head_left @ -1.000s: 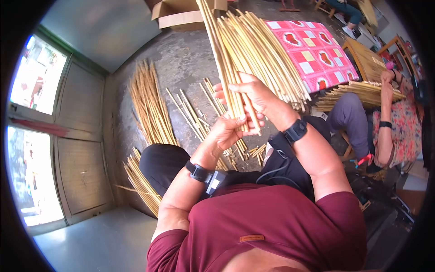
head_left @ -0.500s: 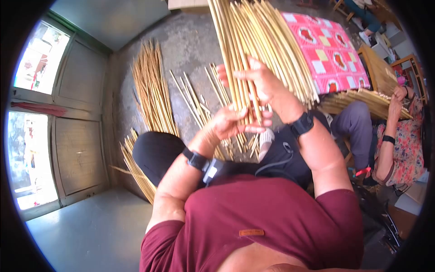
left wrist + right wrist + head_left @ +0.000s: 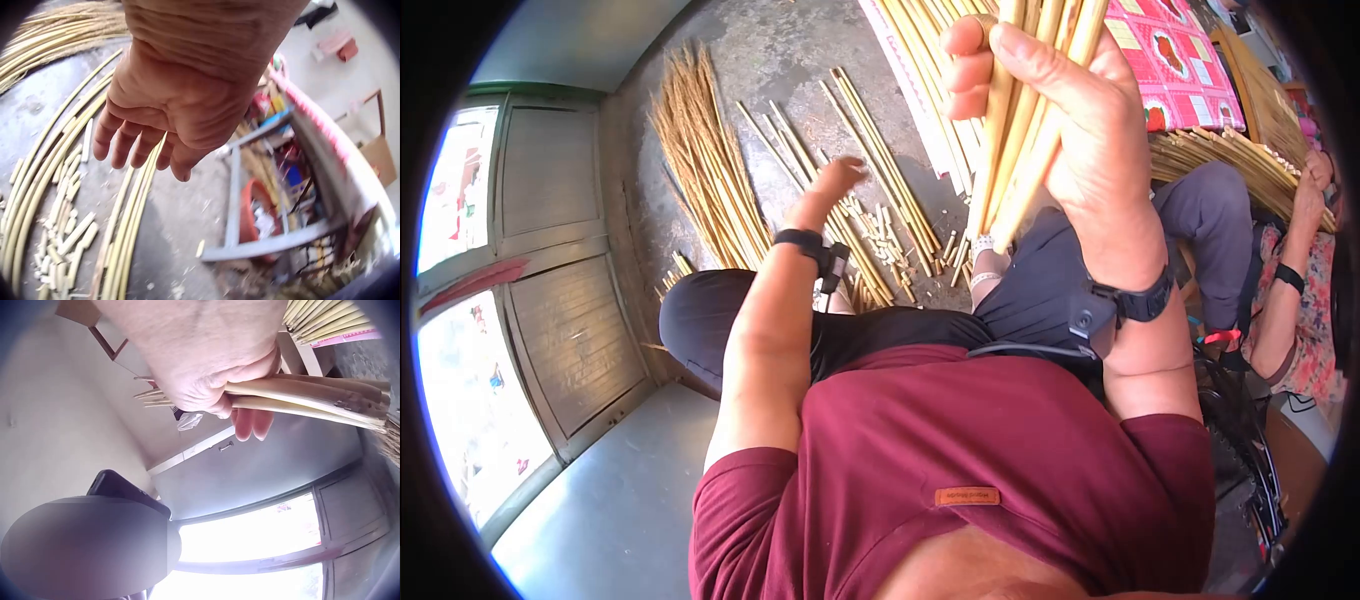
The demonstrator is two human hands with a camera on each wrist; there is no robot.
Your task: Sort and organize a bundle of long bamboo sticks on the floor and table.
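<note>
In the head view the right hand (image 3: 1090, 120) grips several pale stalks (image 3: 1025, 130), raised at the upper right, their lower ends poking out below the palm. The right wrist view shows the same hand (image 3: 219, 381) with fingers wrapped round the stalks (image 3: 294, 394). Holding nothing, the left hand (image 3: 837, 190) reaches over stalks lying on the floor (image 3: 775, 50). Its fingers (image 3: 128, 140) hang relaxed in the left wrist view, above long stalks (image 3: 134, 219) and short cut pieces (image 3: 78, 231).
A bundle with brushy tops (image 3: 710, 170) lies on the floor at the left. More stalks lie beside a pink patterned cloth (image 3: 1185, 70). At the right edge another person (image 3: 1280, 290) holds stalks. A metal frame (image 3: 269, 250) and red bucket (image 3: 255, 209) stand nearby.
The left hand has let go of the stalks and moved left and down toward the floor. The right hand has lifted the stalks up and to the right.
</note>
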